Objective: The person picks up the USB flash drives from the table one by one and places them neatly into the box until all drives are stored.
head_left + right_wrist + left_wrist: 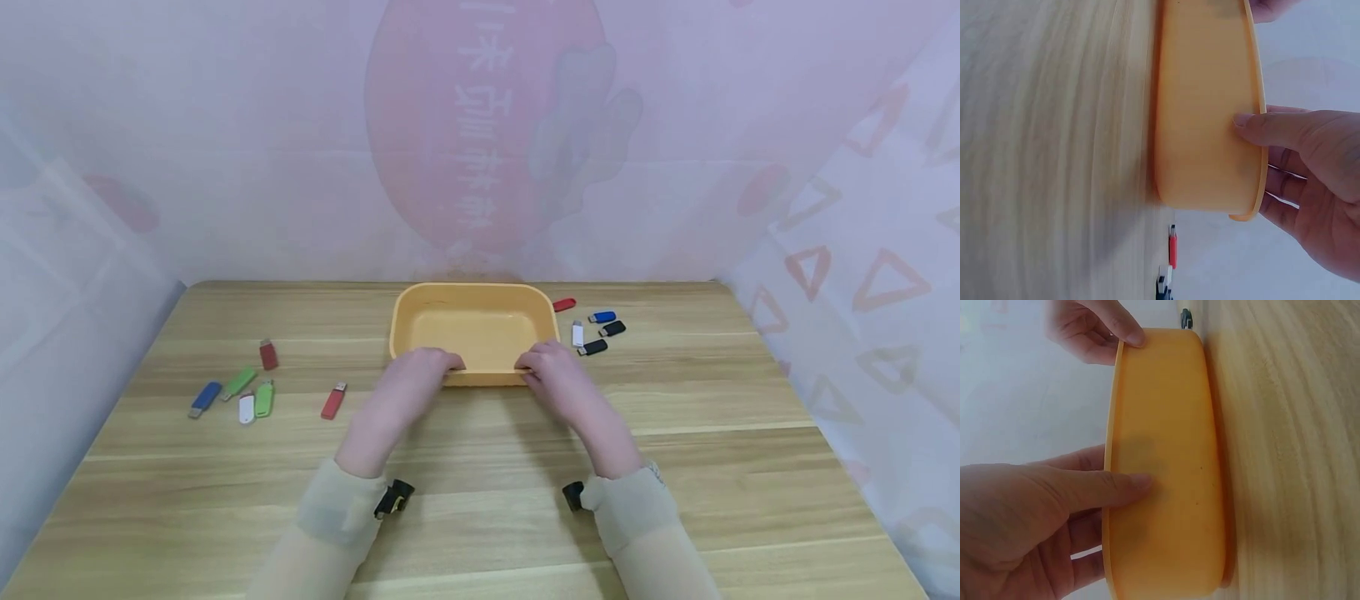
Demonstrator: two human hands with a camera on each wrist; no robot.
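Both hands grip the near wall of the yellow tray (474, 329) — the left hand (416, 377) on its near-left corner, the right hand (553, 375) on its near-right corner. Each thumb presses the outer wall while the fingers curl over the rim to the inside, as both wrist views show. The tray sits flat on the wooden tabletop (480, 467), about midway across it and toward the far half, and it looks empty.

To handle it well, the grip should stay even on both corners, so the tray keeps level and does not twist; the thin rim probably flexes, so a firm pinch low on the wall seems wiser than pulling on the lip alone.

Nearest the person the tabletop is bare wood, which gives the widest room for sliding. To the left, well apart from the tray, lies a loose cluster of USB sticks (247, 390) — red, green, white, blue. On the right a second group of USB sticks (596, 329) lies just beside the far-right corner, so a sideways move there would likely nudge them. Behind the tray, the far edge is near, against a pink curtain (480, 142).
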